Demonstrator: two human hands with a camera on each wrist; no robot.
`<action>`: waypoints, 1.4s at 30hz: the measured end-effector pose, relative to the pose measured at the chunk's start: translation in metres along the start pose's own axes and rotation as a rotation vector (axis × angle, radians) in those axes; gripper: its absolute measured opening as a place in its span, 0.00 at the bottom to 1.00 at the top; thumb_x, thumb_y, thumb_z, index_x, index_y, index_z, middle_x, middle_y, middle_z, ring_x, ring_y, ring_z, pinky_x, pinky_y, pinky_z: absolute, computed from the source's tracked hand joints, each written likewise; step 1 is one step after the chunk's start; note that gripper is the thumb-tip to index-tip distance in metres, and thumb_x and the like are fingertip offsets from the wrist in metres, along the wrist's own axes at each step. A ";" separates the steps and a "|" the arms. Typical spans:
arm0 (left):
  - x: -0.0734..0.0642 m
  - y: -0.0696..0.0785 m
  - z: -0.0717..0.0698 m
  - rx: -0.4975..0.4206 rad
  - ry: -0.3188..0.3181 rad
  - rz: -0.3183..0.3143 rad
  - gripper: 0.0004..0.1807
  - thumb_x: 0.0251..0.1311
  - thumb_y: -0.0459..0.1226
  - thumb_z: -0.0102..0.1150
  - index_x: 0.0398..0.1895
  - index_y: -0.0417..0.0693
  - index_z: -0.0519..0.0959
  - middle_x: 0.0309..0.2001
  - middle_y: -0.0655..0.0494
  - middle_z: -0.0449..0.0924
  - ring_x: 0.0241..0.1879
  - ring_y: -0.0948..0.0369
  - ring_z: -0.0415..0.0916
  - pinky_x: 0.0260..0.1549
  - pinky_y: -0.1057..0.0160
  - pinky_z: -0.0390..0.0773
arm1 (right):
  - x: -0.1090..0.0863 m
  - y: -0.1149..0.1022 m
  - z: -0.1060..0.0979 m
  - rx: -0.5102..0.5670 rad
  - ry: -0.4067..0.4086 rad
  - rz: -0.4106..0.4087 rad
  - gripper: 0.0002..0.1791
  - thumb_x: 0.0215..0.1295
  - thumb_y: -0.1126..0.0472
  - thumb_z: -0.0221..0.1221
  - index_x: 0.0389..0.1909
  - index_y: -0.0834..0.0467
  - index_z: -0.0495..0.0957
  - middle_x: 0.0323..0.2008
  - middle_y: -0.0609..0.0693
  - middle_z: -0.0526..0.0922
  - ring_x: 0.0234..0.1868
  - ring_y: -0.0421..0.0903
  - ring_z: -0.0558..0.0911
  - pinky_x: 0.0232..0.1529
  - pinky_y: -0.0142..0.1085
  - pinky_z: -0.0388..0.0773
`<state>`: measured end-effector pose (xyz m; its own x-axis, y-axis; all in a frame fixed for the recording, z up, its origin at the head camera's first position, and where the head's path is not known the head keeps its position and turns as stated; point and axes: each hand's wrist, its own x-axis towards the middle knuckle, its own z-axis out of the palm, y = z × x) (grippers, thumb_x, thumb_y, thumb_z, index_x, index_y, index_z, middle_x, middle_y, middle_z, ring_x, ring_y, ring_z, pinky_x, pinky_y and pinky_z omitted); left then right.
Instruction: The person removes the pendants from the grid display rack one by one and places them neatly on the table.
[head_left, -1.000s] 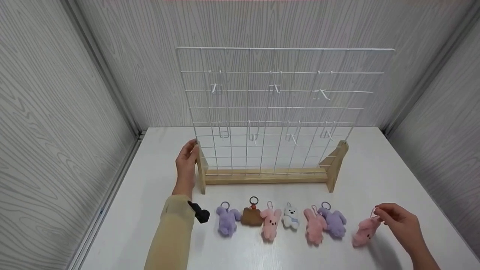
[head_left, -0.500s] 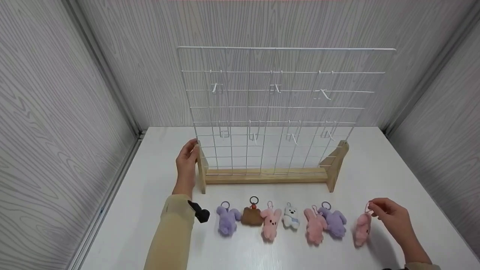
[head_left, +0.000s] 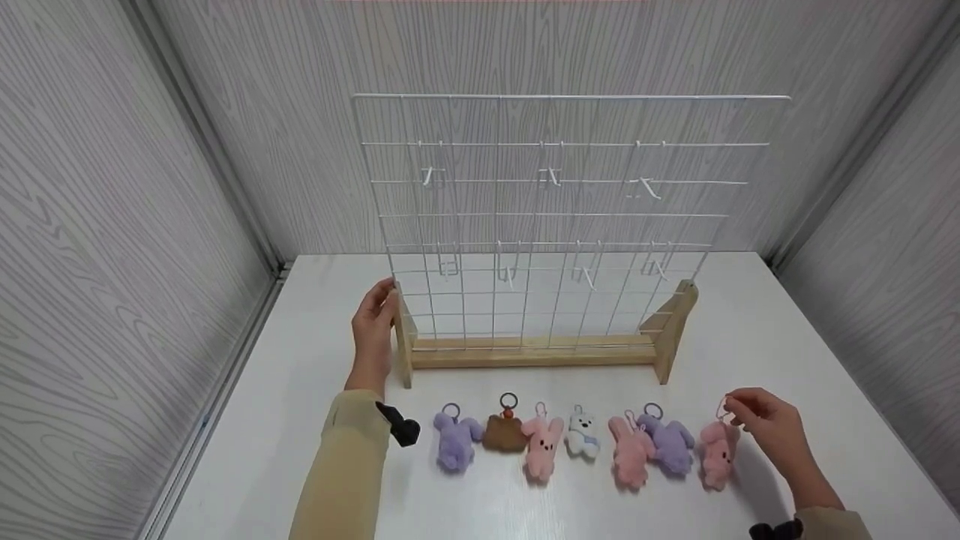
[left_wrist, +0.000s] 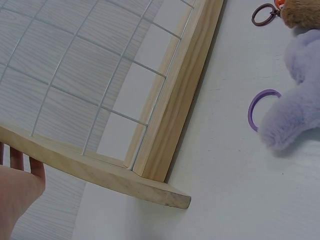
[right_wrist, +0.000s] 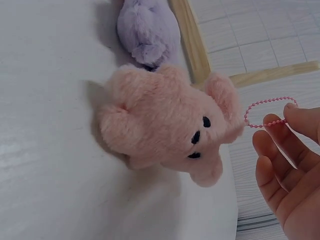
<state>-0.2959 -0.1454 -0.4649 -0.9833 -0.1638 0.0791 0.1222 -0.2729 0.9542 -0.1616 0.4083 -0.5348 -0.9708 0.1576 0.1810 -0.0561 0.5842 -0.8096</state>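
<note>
My right hand (head_left: pixel 769 427) pinches the pink bead chain (right_wrist: pixel 270 100) of a pink plush keychain (head_left: pixel 718 455) between thumb and index finger. In the right wrist view the plush (right_wrist: pixel 160 117) shows its dark eyes and nose, its lower end close to the tabletop. My left hand (head_left: pixel 373 322) grips the left wooden side piece (head_left: pixel 403 337) of a white wire grid display rack (head_left: pixel 525 215). The left wrist view has my fingers (left_wrist: pixel 37 167) against that side piece, their tips partly hidden behind it. White hooks (head_left: pixel 553 177) hang on the grid in two rows.
In front of the rack lie a purple plush (head_left: pixel 454 442), a brown one (head_left: pixel 504 433), a pink one (head_left: pixel 541 450), a white bear (head_left: pixel 582 435), another pink one (head_left: pixel 631 454) and another purple one (head_left: pixel 670 444). Grey wood-patterned walls (head_left: pixel 97 225) surround the white table (head_left: pixel 315 480).
My right hand has moved left and slightly away from me, bringing the pink plush keychain nearer the purple one. My left hand stays on the rack's side piece.
</note>
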 end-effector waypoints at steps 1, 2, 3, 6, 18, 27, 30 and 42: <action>0.000 0.000 0.000 -0.003 0.001 -0.001 0.23 0.66 0.38 0.51 0.63 0.40 0.66 0.58 0.49 0.68 0.55 0.59 0.67 0.59 0.55 0.63 | 0.001 0.000 0.001 0.003 -0.003 0.001 0.13 0.64 0.57 0.59 0.42 0.64 0.78 0.32 0.55 0.82 0.29 0.47 0.81 0.28 0.33 0.78; 0.000 0.000 0.000 -0.008 0.001 -0.002 0.23 0.66 0.38 0.52 0.63 0.41 0.66 0.58 0.50 0.68 0.55 0.58 0.67 0.59 0.55 0.64 | 0.002 0.001 0.001 0.008 -0.003 0.004 0.14 0.64 0.57 0.59 0.42 0.64 0.78 0.32 0.55 0.82 0.29 0.47 0.81 0.28 0.34 0.78; 0.000 -0.001 -0.001 -0.009 0.001 -0.001 0.23 0.66 0.38 0.52 0.62 0.41 0.67 0.58 0.50 0.68 0.55 0.58 0.67 0.59 0.55 0.64 | 0.003 0.002 0.002 0.012 -0.006 0.010 0.14 0.64 0.57 0.59 0.42 0.64 0.78 0.33 0.55 0.82 0.29 0.47 0.81 0.28 0.34 0.78; 0.000 -0.002 -0.002 -0.007 0.000 0.004 0.22 0.66 0.38 0.52 0.62 0.42 0.68 0.58 0.50 0.68 0.56 0.57 0.66 0.58 0.54 0.64 | 0.006 0.004 0.003 0.012 -0.016 0.041 0.14 0.64 0.56 0.59 0.43 0.64 0.78 0.33 0.55 0.82 0.29 0.47 0.80 0.29 0.34 0.78; 0.002 -0.002 -0.002 -0.015 0.003 0.010 0.20 0.66 0.37 0.53 0.60 0.43 0.69 0.58 0.50 0.68 0.56 0.58 0.67 0.58 0.55 0.65 | 0.017 0.010 0.009 -0.046 -0.090 0.123 0.18 0.66 0.52 0.56 0.46 0.64 0.76 0.37 0.58 0.80 0.31 0.45 0.78 0.31 0.33 0.78; 0.002 -0.003 -0.002 -0.007 0.006 0.020 0.20 0.66 0.37 0.52 0.60 0.43 0.69 0.57 0.48 0.69 0.56 0.57 0.67 0.57 0.55 0.65 | 0.028 0.011 0.010 -0.076 -0.159 0.158 0.20 0.67 0.51 0.55 0.48 0.64 0.75 0.37 0.57 0.80 0.33 0.48 0.79 0.31 0.35 0.77; 0.002 -0.002 -0.002 0.010 0.008 0.013 0.21 0.66 0.37 0.52 0.61 0.44 0.69 0.58 0.49 0.68 0.57 0.57 0.67 0.57 0.57 0.66 | 0.033 0.012 0.011 -0.081 -0.187 0.180 0.21 0.67 0.51 0.55 0.48 0.65 0.74 0.38 0.57 0.80 0.34 0.48 0.78 0.31 0.35 0.76; 0.004 -0.004 -0.001 -0.025 0.007 0.006 0.20 0.66 0.37 0.52 0.60 0.44 0.69 0.57 0.51 0.68 0.56 0.58 0.67 0.57 0.56 0.65 | 0.041 0.019 0.019 -0.171 -0.233 0.183 0.15 0.66 0.58 0.56 0.45 0.66 0.76 0.35 0.54 0.78 0.32 0.48 0.76 0.28 0.36 0.74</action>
<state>-0.3000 -0.1457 -0.4690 -0.9816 -0.1721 0.0831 0.1320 -0.2957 0.9461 -0.2069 0.4110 -0.5530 -0.9894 0.0974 -0.1072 0.1448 0.6909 -0.7083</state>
